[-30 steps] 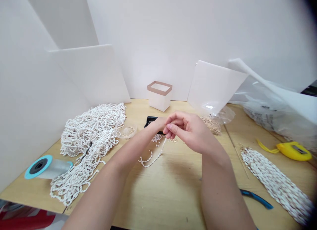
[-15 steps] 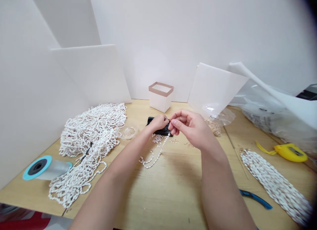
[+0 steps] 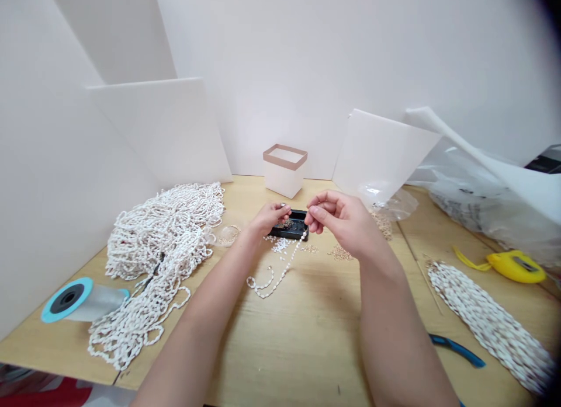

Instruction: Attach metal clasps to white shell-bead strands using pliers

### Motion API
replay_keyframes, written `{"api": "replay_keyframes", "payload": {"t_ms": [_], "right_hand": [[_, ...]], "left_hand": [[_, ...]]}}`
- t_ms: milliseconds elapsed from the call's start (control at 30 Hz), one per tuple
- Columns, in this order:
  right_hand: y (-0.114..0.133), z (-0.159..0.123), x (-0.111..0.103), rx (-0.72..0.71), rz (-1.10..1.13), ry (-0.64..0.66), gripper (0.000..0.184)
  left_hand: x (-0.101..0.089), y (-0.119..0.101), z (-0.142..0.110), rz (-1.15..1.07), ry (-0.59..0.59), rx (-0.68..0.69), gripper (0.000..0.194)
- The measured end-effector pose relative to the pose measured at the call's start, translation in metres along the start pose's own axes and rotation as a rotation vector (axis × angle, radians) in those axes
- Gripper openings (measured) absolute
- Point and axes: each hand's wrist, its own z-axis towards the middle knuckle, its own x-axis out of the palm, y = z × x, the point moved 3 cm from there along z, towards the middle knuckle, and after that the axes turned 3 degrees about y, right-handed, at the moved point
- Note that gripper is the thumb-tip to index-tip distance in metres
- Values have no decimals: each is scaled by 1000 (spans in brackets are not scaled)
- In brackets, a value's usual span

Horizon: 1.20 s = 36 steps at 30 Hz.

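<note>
My right hand [image 3: 336, 218] is closed in a pinch at the upper end of a white bead strand [image 3: 287, 267]. The strand slants down to the left and curls on the table. My left hand [image 3: 268, 219] is at the left side of a black tray [image 3: 300, 229], thumb and fingers pressed together. Whatever is between them is too small to name. Small dark bits lie in the tray below those fingers. Loose white beads [image 3: 280, 244] are in front of the tray, with small gold-coloured pieces [image 3: 310, 249] to their right and another gold-coloured pile [image 3: 340, 253] beyond.
A large heap of white bead strands [image 3: 162, 237] and a spool of clear line [image 3: 87, 300] lie left. A white box [image 3: 284, 181] stands behind the tray. Right are a bundle of strands [image 3: 486, 322], a yellow tape measure [image 3: 517, 267], a blue-handled tool [image 3: 458, 350] and plastic bags [image 3: 477, 214].
My left hand has moved left, away from my right hand, uncovering more of the tray. My right hand has shifted slightly right, with the strand's upper end following.
</note>
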Motion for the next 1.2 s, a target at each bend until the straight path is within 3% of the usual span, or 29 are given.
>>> {"api": "replay_keyframes", "payload": {"t_ms": [167, 533, 867, 1200], "right_hand": [[-7, 6, 4, 38, 30, -47, 20], [-19, 17, 29, 109, 168, -118, 34], [-16, 14, 38, 51, 236, -139, 36], [-13, 11, 44, -70, 276, -175, 33]], "left_hand": [[13, -16, -22, -175, 106, 43, 41], [51, -52, -68, -349, 251, 210, 28], [59, -65, -82, -395, 170, 217, 34], [64, -68, -88, -589, 155, 154, 20]]}}
